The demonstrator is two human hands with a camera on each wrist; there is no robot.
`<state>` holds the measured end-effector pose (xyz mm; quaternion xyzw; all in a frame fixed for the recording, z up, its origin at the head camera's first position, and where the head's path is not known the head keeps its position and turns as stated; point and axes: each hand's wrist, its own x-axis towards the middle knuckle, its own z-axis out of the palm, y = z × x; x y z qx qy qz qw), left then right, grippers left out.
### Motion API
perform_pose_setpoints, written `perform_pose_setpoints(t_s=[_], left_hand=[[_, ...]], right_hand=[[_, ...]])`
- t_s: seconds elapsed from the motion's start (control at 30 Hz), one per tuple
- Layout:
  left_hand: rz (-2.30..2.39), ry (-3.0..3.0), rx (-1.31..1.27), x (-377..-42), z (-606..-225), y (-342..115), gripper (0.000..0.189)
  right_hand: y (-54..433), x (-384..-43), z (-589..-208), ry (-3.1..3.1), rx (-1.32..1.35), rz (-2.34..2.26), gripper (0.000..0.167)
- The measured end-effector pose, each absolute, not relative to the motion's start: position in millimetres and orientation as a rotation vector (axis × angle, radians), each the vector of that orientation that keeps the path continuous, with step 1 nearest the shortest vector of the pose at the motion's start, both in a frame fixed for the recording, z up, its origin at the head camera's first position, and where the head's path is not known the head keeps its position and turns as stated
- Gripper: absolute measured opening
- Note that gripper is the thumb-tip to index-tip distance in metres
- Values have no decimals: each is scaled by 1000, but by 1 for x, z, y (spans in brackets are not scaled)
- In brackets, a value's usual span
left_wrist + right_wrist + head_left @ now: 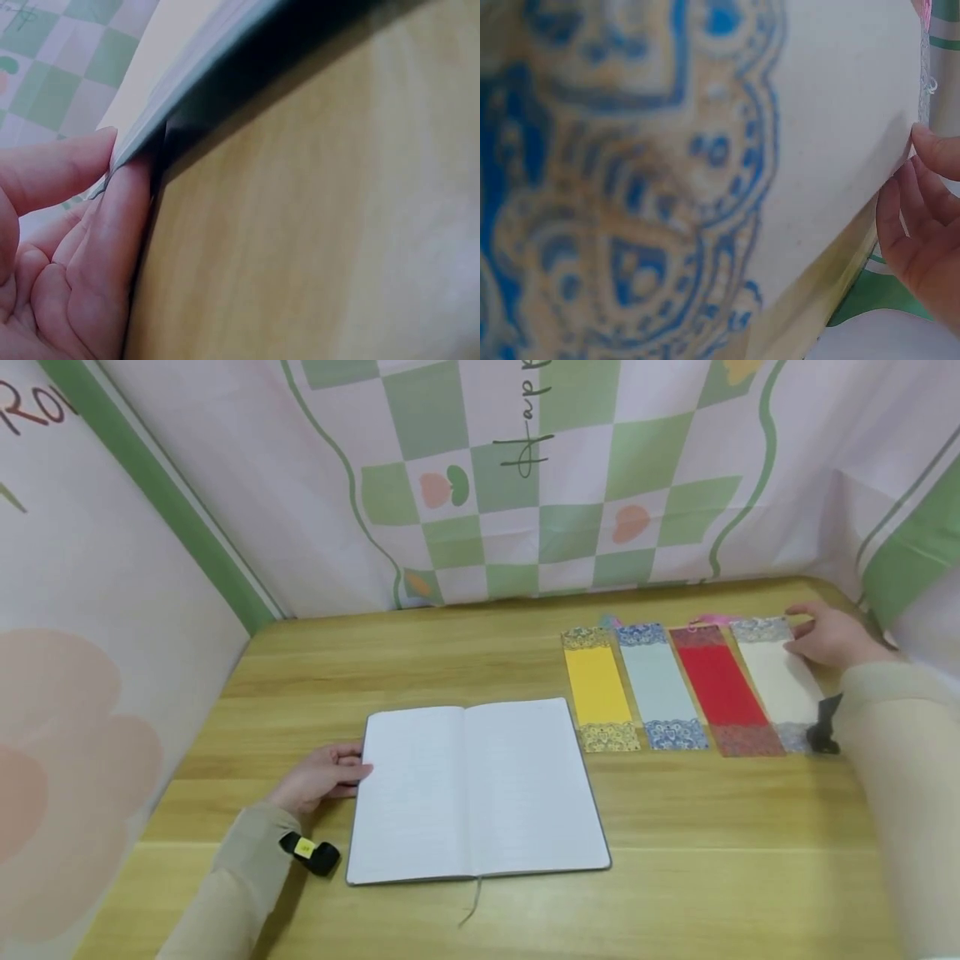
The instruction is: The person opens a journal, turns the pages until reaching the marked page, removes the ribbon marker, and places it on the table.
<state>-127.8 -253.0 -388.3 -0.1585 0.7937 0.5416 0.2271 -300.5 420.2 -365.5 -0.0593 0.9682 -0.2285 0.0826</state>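
An open notebook (517, 785) with pale pages and a dark cover lies on the wooden table. My left hand (322, 777) pinches its left edge, thumb on the page and fingers under the cover, as the left wrist view shows up close. At the far right, my right hand (836, 635) pinches the right edge of a white bookmark (776, 677) near its top. That bookmark has blue patterned lace-like ends, one of which fills much of the right wrist view.
Left of the white bookmark lie a red bookmark (723, 685), a pale blue bookmark (660, 685) and a yellow bookmark (600, 685), side by side. Pink tassels (712, 620) show at their tops. A ribbon (471, 906) trails from the notebook's lower edge. Patterned cloth (487, 485) hangs behind the table.
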Motion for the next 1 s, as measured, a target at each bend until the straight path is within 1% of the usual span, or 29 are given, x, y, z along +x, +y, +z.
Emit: perform_pose_setpoints(t_s=[0.2, 0.33, 0.53, 0.67, 0.8, 0.9, 1.0], left_hand=[[1500, 2181, -430, -129, -388, -252, 57], [1507, 2181, -424, -129, -388, -251, 55], [1489, 2191, -438, -127, -387, -251, 55], [1491, 2196, -445, -126, -388, -251, 56], [1496, 2203, -430, -125, -388, -252, 57], [1518, 2205, -372, -126, -384, -254, 55], [1569, 2185, -261, -128, -375, -256, 51]], right_hand=[[419, -299, -359, 2927, -107, -752, 57], [399, -292, -349, 2968, -110, -890, 55], [345, -274, -339, 2834, -241, -1140, 51], [306, -257, -340, 2773, -308, -1104, 47], [264, -240, -346, 2725, -478, -1068, 41], [231, -227, -349, 2648, -607, -1048, 37], [200, -215, -347, 2567, -735, -1011, 35]])
